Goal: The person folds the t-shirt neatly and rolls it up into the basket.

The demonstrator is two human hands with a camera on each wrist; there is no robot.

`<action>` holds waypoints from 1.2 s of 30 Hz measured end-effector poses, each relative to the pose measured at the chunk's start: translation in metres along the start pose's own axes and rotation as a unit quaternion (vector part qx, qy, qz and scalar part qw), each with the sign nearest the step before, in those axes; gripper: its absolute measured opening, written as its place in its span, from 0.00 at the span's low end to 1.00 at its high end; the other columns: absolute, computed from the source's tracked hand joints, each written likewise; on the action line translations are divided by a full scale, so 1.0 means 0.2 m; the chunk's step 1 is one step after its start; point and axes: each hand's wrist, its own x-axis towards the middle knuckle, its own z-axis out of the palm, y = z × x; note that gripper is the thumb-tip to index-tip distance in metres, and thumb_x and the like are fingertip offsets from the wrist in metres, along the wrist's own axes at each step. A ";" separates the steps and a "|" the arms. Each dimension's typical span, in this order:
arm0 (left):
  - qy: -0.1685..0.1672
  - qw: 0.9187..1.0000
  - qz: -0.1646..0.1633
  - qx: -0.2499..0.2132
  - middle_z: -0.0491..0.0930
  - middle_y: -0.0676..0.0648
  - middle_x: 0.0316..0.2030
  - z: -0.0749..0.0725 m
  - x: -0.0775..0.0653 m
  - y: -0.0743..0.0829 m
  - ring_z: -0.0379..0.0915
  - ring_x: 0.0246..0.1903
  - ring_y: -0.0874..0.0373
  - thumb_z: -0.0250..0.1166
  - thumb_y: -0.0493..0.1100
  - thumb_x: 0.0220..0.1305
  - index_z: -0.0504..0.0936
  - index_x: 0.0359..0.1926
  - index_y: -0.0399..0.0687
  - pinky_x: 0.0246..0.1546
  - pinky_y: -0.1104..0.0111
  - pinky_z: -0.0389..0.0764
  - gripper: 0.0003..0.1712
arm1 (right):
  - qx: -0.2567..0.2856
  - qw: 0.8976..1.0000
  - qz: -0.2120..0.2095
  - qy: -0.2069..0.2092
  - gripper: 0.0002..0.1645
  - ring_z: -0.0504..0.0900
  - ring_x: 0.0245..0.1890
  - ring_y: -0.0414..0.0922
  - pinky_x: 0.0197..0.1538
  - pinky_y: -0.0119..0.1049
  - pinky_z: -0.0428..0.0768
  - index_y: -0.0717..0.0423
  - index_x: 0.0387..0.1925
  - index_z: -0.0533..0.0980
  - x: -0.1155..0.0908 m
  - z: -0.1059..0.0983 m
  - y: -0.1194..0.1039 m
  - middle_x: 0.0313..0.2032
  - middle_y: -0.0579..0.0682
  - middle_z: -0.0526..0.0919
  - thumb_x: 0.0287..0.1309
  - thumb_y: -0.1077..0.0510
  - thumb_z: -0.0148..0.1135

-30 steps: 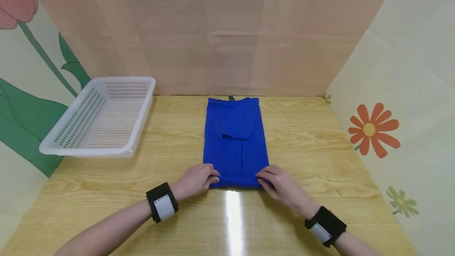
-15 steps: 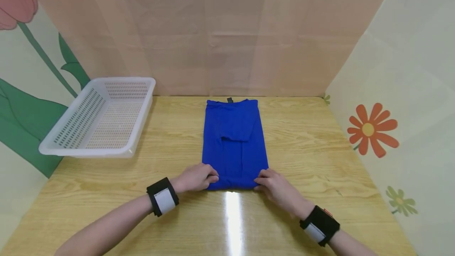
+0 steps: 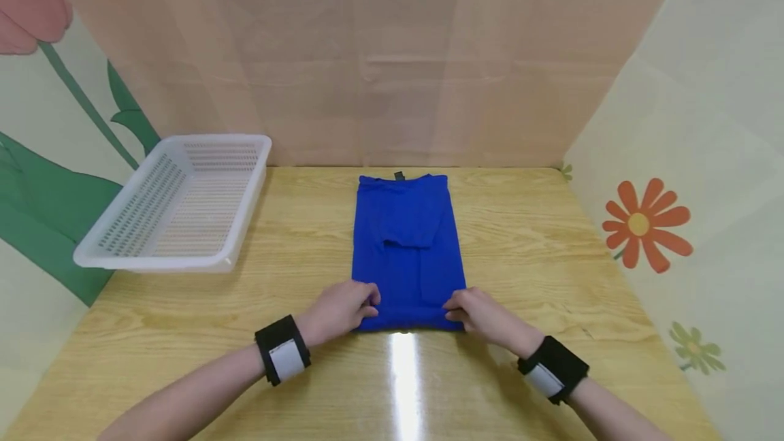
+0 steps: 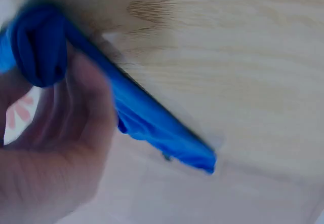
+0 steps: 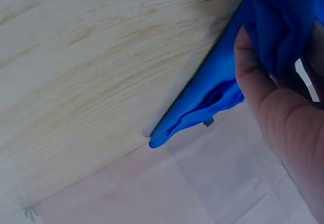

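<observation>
A blue garment (image 3: 401, 264), perhaps a shirt, lies folded into a long rectangle in the head view. Its near end is turned up into a thick roll (image 4: 40, 44), whose spiral end shows in the left wrist view. At the roll's left corner my left hand (image 3: 343, 308) pinches the cloth between thumb and fingers. My right hand (image 3: 486, 316) grips the right corner the same way; in the right wrist view its fingers (image 5: 253, 72) curl around the bunched cloth. A small dark tag (image 3: 399, 175) sticks out at the far edge.
A white perforated plastic basket (image 3: 229, 260) stands on the wooden table (image 3: 520, 237) at the back left. Behind the table rises a pinkish covered wall (image 3: 404, 73). Flower-patterned panels flank both sides, including an orange flower (image 3: 639, 224) on the right.
The garment sits slightly nearer to me, with both hands still at its near corners. My right wrist has shifted a little forward and to the left.
</observation>
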 end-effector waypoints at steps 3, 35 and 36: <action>0.044 0.990 0.090 0.099 0.82 0.51 0.39 0.03 -0.02 0.01 0.80 0.37 0.60 0.65 0.38 0.69 0.82 0.44 0.49 0.37 0.71 0.82 0.05 | 0.014 1.000 0.021 -0.007 0.08 0.82 0.31 0.38 0.32 0.28 0.80 0.70 0.42 0.83 0.01 -0.01 0.01 0.37 0.56 0.88 0.63 0.69 0.62; 0.080 0.967 0.123 0.207 0.84 0.54 0.31 0.08 -0.05 0.03 0.73 0.28 0.61 0.64 0.50 0.70 0.87 0.40 0.51 0.23 0.75 0.70 0.10 | 0.030 0.993 0.109 -0.019 0.04 0.75 0.27 0.35 0.30 0.28 0.76 0.61 0.37 0.83 0.04 -0.03 0.06 0.28 0.45 0.83 0.63 0.63 0.65; 0.077 0.968 0.121 0.205 0.84 0.53 0.31 0.08 -0.05 0.03 0.73 0.28 0.61 0.63 0.50 0.71 0.87 0.40 0.51 0.23 0.75 0.70 0.10 | 0.034 0.993 0.112 -0.018 0.03 0.74 0.26 0.35 0.29 0.27 0.75 0.60 0.36 0.82 0.04 -0.03 0.06 0.27 0.44 0.82 0.63 0.63 0.66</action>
